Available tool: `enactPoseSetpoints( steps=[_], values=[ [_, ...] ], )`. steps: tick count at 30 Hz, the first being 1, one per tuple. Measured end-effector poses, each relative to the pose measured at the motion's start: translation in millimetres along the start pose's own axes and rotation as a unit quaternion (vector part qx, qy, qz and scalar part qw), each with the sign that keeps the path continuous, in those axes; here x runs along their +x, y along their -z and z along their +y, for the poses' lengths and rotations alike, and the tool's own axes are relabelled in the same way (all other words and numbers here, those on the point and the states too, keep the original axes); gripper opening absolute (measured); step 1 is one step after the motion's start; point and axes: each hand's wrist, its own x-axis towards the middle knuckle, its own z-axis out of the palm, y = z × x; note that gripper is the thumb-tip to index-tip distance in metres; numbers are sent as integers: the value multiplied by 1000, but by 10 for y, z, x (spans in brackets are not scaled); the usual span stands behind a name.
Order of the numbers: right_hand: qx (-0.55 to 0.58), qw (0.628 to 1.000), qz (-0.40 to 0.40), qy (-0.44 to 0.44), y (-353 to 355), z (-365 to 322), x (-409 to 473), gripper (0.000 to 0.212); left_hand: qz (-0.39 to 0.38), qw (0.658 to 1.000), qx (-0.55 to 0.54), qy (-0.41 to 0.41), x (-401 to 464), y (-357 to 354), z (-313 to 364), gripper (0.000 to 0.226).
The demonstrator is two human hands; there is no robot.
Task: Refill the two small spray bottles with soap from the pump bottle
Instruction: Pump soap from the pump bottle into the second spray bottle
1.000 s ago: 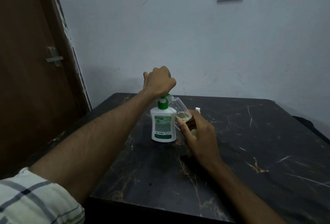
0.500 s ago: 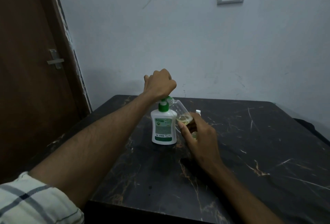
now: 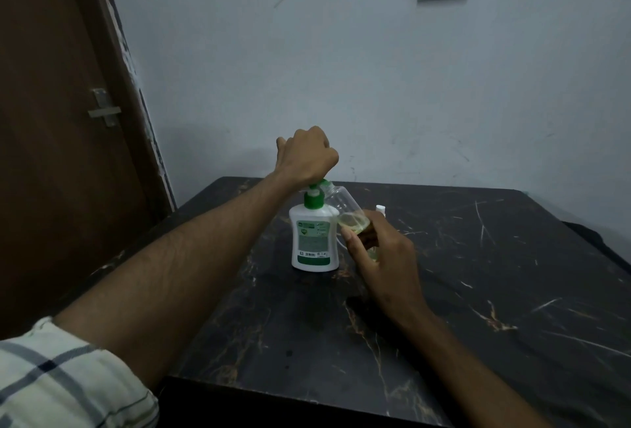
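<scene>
- Spill risk first: the clear spray bottle (image 3: 345, 207) is tilted, its open neck up against the green nozzle of the pump bottle (image 3: 314, 239); if the neck slips off the spout mid-stroke, soap would likely land on the counter (image 3: 478, 274) or run down the bottle's outside.
- Tipping risk: the left hand (image 3: 307, 157) sits fisted on top of the pump head, fingers curled under and out of sight. An off-centre push could rock the pump bottle, which nothing braces at the base.
- Grip risk: the right hand (image 3: 382, 257) holds the spray bottle low, thumb and fingers pinching near its base. Judged a light hold; soap on the fingers could let it slide.
- Overfill unlikely for now: only a shallow pool of yellowish liquid shows in the lower end.
- Pump bottle: white body, green collar and pump, green-and-white label facing the camera, upright near the counter's middle.
- Spray bottle: transparent, cap off, leaning from the nozzle down to the right hand, just beside the pump bottle.
- Small white item (image 3: 380, 209) behind the right hand; too hidden to identify.
</scene>
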Motion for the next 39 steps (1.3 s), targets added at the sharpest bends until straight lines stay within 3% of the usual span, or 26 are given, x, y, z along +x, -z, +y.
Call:
enactPoseSetpoints(
  steps=[6, 10, 14, 28, 39],
  values=[
    [5, 1000, 3, -3, 8, 19, -12, 15, 6, 1000, 11, -6, 13, 32, 33, 21],
    [4, 1000, 0, -3, -4, 32, -1, 18, 3, 1000, 10, 2, 12, 0, 20, 38],
    [-1, 1000, -1, -6, -3, 54, -5, 20, 9, 1000, 21, -1, 21, 38, 35, 30],
    [-1, 1000, 9, -4, -15, 51, 1, 18, 14, 1000, 5, 8, 15, 28, 38, 45],
    [-12, 1000, 5, -12, -30, 95, 6, 22, 14, 1000, 4, 7, 35, 9, 19, 35]
  ],
)
